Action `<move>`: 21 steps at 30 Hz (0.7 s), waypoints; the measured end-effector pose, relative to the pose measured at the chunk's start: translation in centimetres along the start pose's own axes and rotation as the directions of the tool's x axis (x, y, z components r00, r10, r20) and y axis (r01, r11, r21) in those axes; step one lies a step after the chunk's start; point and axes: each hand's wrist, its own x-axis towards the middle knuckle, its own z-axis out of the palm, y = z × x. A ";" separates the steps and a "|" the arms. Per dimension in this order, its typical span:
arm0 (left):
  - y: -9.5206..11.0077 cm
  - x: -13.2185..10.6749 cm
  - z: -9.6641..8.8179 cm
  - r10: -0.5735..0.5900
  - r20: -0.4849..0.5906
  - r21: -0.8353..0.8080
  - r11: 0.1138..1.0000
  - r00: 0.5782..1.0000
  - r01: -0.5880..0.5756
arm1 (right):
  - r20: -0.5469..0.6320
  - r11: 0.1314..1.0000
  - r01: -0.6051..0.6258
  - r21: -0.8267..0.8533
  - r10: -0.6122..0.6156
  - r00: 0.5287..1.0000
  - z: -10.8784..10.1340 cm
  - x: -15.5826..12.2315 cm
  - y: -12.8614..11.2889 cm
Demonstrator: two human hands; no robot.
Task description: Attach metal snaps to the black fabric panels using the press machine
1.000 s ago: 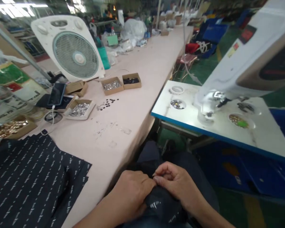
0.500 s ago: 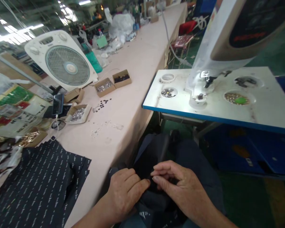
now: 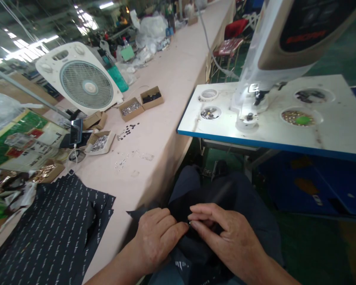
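a black cloth garment (image 3: 195,253) with white printed lettering sits bunched in front of the person, held low beside the table's edge. the fingers of the left hand (image 3: 158,241) are curled down over a fold, clenched on the cloth. the fingers of the right hand (image 3: 225,237) are bent and pinching the same fold from the other side, their tips just beside the left fingertips. a tiny silvery metal stud (image 3: 190,223) shows at the fold between them.

to the left, a stack of matching black printed cloth panels (image 3: 50,233) lies on a long pale pink table (image 3: 157,118). further along are a small cardboard tray of silver studs (image 3: 100,142), two small cardboard boxes holding silver parts (image 3: 130,109) and black parts (image 3: 150,97), and loose black studs (image 3: 126,132). a black smartphone (image 3: 76,132) on a charging cable and a white box fan (image 3: 83,79) stand beyond them.

to the right is a white snap-press machine (image 3: 264,75) with a blue-edged white work plate (image 3: 255,134), its round recesses holding small metal fittings.
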 end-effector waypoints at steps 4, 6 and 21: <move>0.1 0.3 0.0 -0.021 0.009 -0.012 1.000 1.000 0.021 | 0.042 0.985 0.113 -0.127 -0.108 0.993 0.0 0.0 0.3; 0.1 0.3 0.1 -0.044 0.031 -0.041 0.998 0.999 0.045 | 0.090 0.973 0.142 -0.183 -0.127 0.988 -0.2 0.0 0.3; 0.1 0.8 0.0 -0.218 0.130 -0.214 0.946 0.967 0.242 | 0.311 0.913 0.297 -0.280 -0.206 0.928 -3.6 0.1 -2.0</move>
